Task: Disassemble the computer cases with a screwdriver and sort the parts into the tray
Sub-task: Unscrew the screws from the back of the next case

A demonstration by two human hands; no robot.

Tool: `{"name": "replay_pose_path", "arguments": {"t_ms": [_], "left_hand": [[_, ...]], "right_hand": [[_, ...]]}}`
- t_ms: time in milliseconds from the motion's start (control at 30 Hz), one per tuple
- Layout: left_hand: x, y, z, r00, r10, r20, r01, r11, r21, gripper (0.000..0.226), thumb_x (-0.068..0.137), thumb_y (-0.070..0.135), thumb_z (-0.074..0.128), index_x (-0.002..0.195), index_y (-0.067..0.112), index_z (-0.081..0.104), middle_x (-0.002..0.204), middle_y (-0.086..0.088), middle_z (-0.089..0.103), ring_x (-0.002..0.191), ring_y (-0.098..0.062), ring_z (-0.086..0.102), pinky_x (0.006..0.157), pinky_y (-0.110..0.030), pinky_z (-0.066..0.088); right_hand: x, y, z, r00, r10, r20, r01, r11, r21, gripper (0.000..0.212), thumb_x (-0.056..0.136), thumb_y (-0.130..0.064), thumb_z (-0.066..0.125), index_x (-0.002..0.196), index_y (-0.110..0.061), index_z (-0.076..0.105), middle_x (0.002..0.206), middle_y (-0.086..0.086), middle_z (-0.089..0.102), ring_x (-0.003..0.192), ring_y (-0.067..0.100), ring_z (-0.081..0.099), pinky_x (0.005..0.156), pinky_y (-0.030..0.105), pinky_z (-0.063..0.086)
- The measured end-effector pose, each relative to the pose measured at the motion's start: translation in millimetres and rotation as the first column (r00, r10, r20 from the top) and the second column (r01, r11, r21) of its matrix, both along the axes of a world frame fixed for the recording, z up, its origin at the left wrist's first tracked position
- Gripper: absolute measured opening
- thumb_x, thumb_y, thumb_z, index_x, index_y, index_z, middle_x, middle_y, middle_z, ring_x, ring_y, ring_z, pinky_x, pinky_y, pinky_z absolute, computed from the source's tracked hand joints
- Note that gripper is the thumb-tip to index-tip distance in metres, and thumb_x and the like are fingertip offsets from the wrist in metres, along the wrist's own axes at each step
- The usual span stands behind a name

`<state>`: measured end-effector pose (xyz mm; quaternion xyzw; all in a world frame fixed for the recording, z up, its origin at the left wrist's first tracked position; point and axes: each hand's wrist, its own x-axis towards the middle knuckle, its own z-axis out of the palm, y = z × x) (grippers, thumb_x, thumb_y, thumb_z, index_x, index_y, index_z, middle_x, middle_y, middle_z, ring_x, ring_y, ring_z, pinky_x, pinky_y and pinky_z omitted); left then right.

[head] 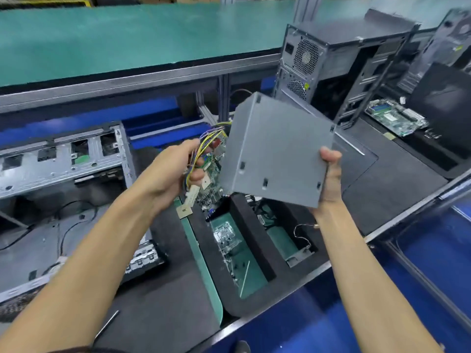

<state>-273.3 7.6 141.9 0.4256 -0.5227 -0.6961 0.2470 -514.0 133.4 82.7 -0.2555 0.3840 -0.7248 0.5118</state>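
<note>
Power supply unit (275, 151), a plain grey metal box, is held in the air at centre frame, tilted, above the black foam tray (251, 240) that sits at lower centre on the worktop (163, 296).

Right hand (331, 179) grips the box at its lower right corner: thumb on the upper face, palm under the edge. Left hand (175, 169) is closed round the cable bundle (206, 149), yellow, blue and black wires ending in a white connector (192, 193), which leaves the box on its left side. Behind the wires a green circuit board (212, 174) shows; whether it touches them cannot be told.

Key relation: the tray lies directly below and slightly toward the viewer from both grips. Its 2 open compartments run lengthwise from upper left to lower right; the left 1 holds a small metal bracket (225, 238), the right 1 a thin wire (303, 235). The box's broad face looks wider than either slot, so in my judgement it must be turned or set elsewhere. The right hand carries the weight and is nearer the right compartment; the left only manages the cables.

An opened case (61, 159) lies at left of frame, an upright case (331, 64) at upper right. A screwdriver (107, 324) lies on the worktop at lower left, untouched.

Markings: none legible on the box. A small yellow sticker (307, 85) on the upright case is too blurred to read.
</note>
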Motion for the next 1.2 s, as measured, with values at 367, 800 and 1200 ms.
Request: {"name": "replay_pose_path", "arguments": {"t_ms": [367, 800, 1200], "left_hand": [[-33, 4, -24, 0.945, 0.091, 0.315, 0.010, 0.953, -0.304, 0.012, 0.091, -0.005, 0.059, 0.098, 0.005, 0.062, 0.082, -0.013, 0.065, 0.059, -0.021, 0.055, 0.048, -0.026, 0.046], [-72, 17, -24, 0.899, -0.244, 0.365, 0.367, 0.873, -0.320, 0.091, 0.057, 0.089, 0.059, 0.134, 0.041, 0.052, 0.111, 0.021, 0.066, 0.094, -0.002, 0.069, 0.076, -0.032, 0.061], [-82, 30, -33, 0.349, -0.501, 0.792, 0.864, 0.499, -0.065, 0.098, 0.041, 0.089, 0.072, 0.126, 0.075, 0.027, 0.123, 0.007, 0.037, 0.118, -0.012, 0.046, 0.110, -0.033, 0.039]], "right_hand": [[-47, 13, -37, 0.936, 0.013, -0.352, 0.052, 0.983, 0.173, 0.087, 0.060, -0.036, 0.074, 0.139, -0.012, 0.047, 0.126, 0.010, 0.065, 0.105, 0.023, 0.066, 0.086, 0.042, 0.054], [-72, 48, -42, 0.889, 0.397, -0.227, -0.330, 0.900, 0.285, 0.063, 0.063, -0.028, 0.066, 0.125, -0.018, 0.059, 0.109, 0.004, 0.074, 0.093, 0.020, 0.072, 0.076, 0.033, 0.059], [-41, 39, -37, 0.772, 0.570, -0.279, -0.468, 0.809, 0.356, 0.093, 0.062, -0.027, 0.071, 0.147, -0.006, 0.040, 0.141, 0.020, 0.055, 0.123, 0.030, 0.057, 0.101, 0.046, 0.048]]}}
